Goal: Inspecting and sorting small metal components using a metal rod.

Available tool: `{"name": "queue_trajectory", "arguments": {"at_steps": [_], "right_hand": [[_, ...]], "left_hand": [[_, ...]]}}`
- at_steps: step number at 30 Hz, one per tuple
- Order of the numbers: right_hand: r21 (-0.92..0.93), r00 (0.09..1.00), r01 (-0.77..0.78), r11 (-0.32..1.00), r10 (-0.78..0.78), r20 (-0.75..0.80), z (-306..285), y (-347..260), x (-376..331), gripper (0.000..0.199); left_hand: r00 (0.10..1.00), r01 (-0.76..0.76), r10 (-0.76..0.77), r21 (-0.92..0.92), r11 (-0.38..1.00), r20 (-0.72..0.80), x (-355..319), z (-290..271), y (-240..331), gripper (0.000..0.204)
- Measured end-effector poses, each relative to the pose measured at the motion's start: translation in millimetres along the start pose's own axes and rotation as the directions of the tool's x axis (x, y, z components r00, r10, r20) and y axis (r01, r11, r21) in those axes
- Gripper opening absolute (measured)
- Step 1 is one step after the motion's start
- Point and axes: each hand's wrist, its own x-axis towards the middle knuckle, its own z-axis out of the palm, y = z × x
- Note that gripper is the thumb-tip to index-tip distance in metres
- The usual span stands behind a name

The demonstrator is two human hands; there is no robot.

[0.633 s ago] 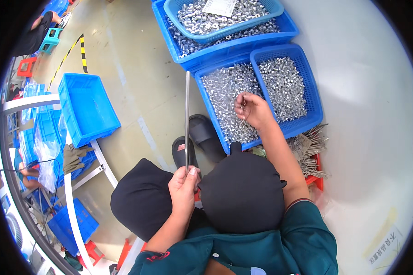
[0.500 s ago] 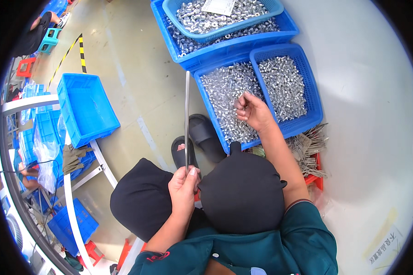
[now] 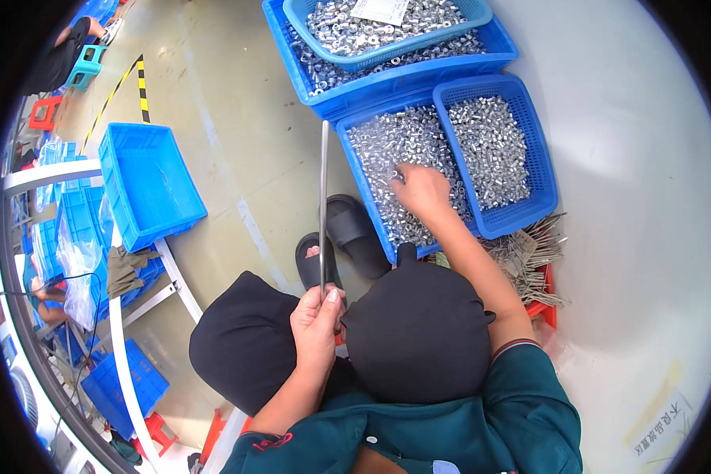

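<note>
My left hand (image 3: 316, 322) is closed around the lower end of a slim metal rod (image 3: 324, 201), which stands nearly upright in front of my knees. Its upper part is bare. My right hand (image 3: 420, 189) is over a blue bin (image 3: 361, 180) filled with small silvery metal sleeves (image 3: 407, 136). Its fingers are bent down and drawn together at the surface of the pile; whatever they pinch is too small to make out. Beside it a blue perforated basket (image 3: 539, 158) holds more small metal cylinders (image 3: 490, 150).
Behind stands a larger blue bin (image 3: 403, 75) with a lighter blue basket (image 3: 482, 17) of metal parts on it. Thin rods (image 3: 533, 257) lie in a red container (image 3: 547, 304) at right. A blue crate (image 3: 154, 186) sits by a white frame (image 3: 122, 347) at left.
My right hand has turned over and shifted slightly left, from raised above the metal sleeves to fingers down at the pile. My left hand and the rod stay put.
</note>
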Motion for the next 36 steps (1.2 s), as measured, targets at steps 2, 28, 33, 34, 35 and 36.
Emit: {"name": "queue_trajectory", "arguments": {"at_steps": [2, 28, 33, 34, 35, 36], "right_hand": [[0.068, 0.996, -0.065, 0.996, 0.069, -0.059, 6.1, 1.5, 2.2, 0.027], [0.233, 0.981, -0.060, 0.971, 0.014, 0.194, -13.3, 9.0, -30.0, 0.022], [0.193, 0.999, -0.039, 0.980, 0.039, 0.003, -9.1, 7.5, -12.7, 0.022], [0.192, 0.999, -0.040, 0.981, 0.040, 0.002, -6.8, 6.3, -9.6, 0.022], [0.123, 1.000, -0.019, 0.992, 0.020, -0.012, -4.6, 3.4, -6.7, 0.019], [0.053, 1.000, 0.002, 0.999, 0.000, -0.024, -2.2, 1.0, -3.5, 0.017]], "left_hand": [[1.000, 0.008, -0.008, 0.003, 1.000, 0.000, 0.1, 0.1, -0.3, 0.014], [1.000, 0.025, -0.025, 0.033, 0.999, -0.004, -0.5, -0.9, 2.2, 0.012], [1.000, 0.025, -0.025, 0.043, 0.999, -0.003, -0.6, 1.8, 2.7, 0.014], [1.000, 0.018, -0.017, 0.051, 0.999, -0.018, -0.4, 2.3, 2.0, 0.016], [1.000, 0.017, -0.016, 0.052, 0.999, -0.019, -0.1, 1.4, 1.6, 0.016], [1.000, 0.020, -0.019, 0.044, 0.999, -0.011, 0.2, 0.0, 1.4, 0.014]]}}
